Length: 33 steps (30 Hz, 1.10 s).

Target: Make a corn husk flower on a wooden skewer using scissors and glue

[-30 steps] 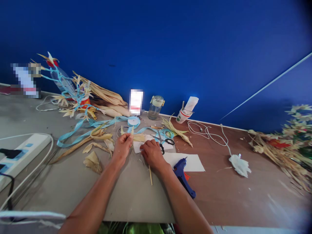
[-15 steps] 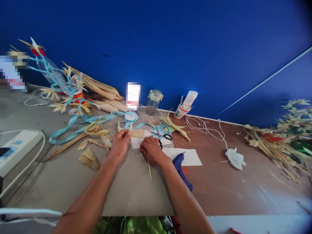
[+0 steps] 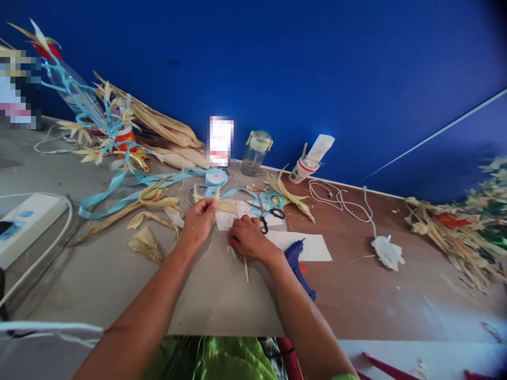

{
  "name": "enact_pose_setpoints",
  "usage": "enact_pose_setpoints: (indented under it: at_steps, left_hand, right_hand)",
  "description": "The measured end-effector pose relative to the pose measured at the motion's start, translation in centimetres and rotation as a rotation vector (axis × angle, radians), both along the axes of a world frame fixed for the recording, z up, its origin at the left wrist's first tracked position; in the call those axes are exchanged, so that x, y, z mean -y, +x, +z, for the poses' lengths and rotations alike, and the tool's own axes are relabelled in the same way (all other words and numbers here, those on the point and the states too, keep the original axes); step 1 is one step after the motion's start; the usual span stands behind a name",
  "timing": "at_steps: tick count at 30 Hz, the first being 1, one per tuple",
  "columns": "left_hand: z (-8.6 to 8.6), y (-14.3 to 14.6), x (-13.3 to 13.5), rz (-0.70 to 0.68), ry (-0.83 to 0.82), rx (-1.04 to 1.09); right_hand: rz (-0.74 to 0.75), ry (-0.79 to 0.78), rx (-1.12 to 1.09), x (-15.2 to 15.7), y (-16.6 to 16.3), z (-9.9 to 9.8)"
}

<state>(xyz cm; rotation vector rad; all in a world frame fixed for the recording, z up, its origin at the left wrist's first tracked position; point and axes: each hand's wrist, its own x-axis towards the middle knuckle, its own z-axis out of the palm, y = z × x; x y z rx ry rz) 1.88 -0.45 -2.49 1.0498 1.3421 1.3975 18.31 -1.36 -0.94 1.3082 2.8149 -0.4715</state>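
My left hand point(image 3: 200, 217) pinches a small pale piece of corn husk point(image 3: 217, 195), its tip standing above the fingers. To the right, my right hand point(image 3: 249, 236) rests low over the table with its fingers curled; what they hold, if anything, is hidden. A thin pale stalk point(image 3: 246, 272) sticks out from beneath that hand. Between and behind my hands lies white paper point(image 3: 224, 222) with thin dark bits and a dry husk strip point(image 3: 228, 206) on it. Black-handled scissors point(image 3: 264, 226) lie just beyond my right hand.
A blue glue gun point(image 3: 295, 258) lies by my right forearm on another white sheet point(image 3: 319, 247). Blue ribbon point(image 3: 97, 207) and loose husks point(image 3: 146, 245) spread to the left. Behind stand a lidded jar point(image 3: 255, 155) and a paper cup point(image 3: 301, 170). A power strip point(image 3: 31, 221) sits far left.
The view has tilted and shifted slightly, so the table things sit higher in the picture. Both hands keep nearly the same pose and place on the table.
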Motion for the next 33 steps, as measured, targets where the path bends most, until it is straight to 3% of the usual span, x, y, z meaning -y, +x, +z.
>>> enact_pose_setpoints:
  at_steps: [8,14,21,24,33]
  left_hand:
    - [-0.7,0.0,-0.1,-0.008,0.005,0.033]
    - [-0.2,0.1,0.0,-0.012,-0.021,0.092]
    - [-0.2,0.9,0.2,-0.097,-0.101,0.306]
    - [-0.1,1.3,0.4,-0.113,-0.139,0.387]
    - [0.0,1.7,0.7,-0.137,-0.194,0.489]
  right_hand:
    - [0.009,0.034,0.002,1.0,-1.1,0.3]
    - [-0.151,0.082,-0.389,0.9,0.2,0.6]
    - [-0.329,-0.252,-0.860,0.6,-0.4,-1.1]
    - [-0.394,-0.275,-1.058,1.0,-1.0,-1.5]
    - [-0.585,-0.156,-1.124,1.5,-2.2,-1.2]
